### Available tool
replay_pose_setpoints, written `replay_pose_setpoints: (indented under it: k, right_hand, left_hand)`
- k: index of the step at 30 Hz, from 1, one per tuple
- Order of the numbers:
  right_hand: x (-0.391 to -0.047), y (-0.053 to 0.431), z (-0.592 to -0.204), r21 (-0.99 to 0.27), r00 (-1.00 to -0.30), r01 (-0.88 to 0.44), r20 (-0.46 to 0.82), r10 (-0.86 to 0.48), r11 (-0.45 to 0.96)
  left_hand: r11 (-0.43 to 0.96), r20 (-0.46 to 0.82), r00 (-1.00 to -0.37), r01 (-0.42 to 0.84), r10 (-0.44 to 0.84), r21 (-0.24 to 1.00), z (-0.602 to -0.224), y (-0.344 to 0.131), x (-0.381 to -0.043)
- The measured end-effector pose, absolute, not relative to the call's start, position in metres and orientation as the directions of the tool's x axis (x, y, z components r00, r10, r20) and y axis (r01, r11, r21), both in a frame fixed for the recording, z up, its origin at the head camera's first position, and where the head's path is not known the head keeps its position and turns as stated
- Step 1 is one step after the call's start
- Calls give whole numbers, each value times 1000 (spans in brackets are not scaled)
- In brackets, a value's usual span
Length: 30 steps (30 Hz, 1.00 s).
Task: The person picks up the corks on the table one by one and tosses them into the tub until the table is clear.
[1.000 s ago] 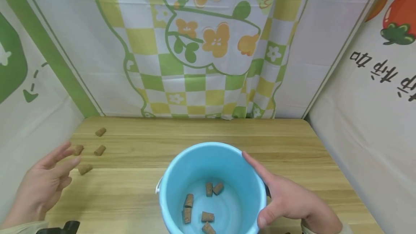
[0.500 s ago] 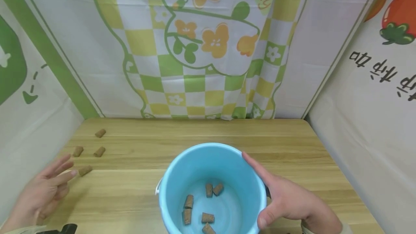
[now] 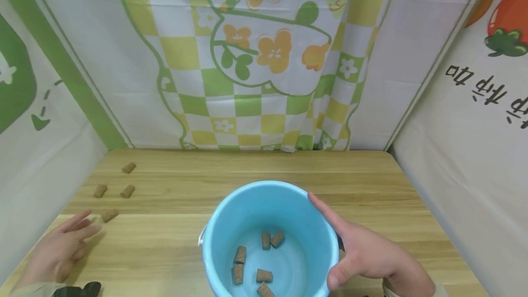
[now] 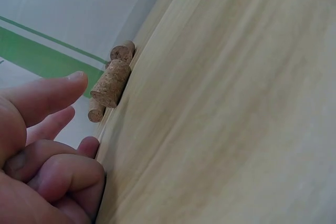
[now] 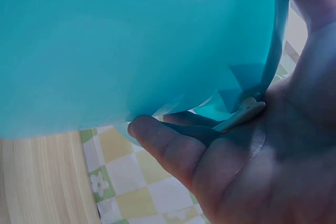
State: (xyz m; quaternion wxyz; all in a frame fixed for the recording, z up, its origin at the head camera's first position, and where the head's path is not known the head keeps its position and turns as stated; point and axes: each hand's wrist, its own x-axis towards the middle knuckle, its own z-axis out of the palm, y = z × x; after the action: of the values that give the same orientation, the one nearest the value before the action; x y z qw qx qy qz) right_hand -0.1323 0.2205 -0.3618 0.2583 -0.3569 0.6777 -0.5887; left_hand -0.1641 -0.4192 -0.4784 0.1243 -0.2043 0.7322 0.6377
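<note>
Head view: a blue bucket (image 3: 268,203) holding six visible corks (image 3: 264,276) is gripped by the right hand (image 3: 365,253). Near four loose corks (image 3: 109,215) on the table (image 3: 165,246), the left hand (image 3: 59,251) is held with a wide grip.

a pale wood-grain table (image 3: 173,242) stands before a white back wall (image 3: 383,104) printed with a green-and-yellow checked, flowered panel (image 3: 218,81); a green band (image 3: 59,54) edges the left wall (image 3: 49,159), while the right wall (image 3: 453,173) shows a red tomato (image 3: 509,17).
</note>
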Motion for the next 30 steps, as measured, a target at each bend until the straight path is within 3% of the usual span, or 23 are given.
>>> replay_pose_setpoints:
  k: [5, 10, 17, 30]
  right_hand:
    - [-133, 220, -362, -980, -612, -193, 79, -787, 52]
    - [-133, 220, -362, -978, -608, -204, 87, -789, 49]
    - [-134, 219, -362, -976, -610, -211, 86, -788, 57]
    - [-134, 219, -362, -968, -624, -234, 76, -778, 93]
  left_hand:
    - [130, -447, -886, -460, -120, 878, -477, -417, -166]
    - [30, -418, -902, -423, -110, 905, -482, -414, -171]
    - [212, -403, -910, -415, -100, 885, -479, -410, -178]
    - [191, -334, -939, -344, -83, 919, -484, -399, -186]
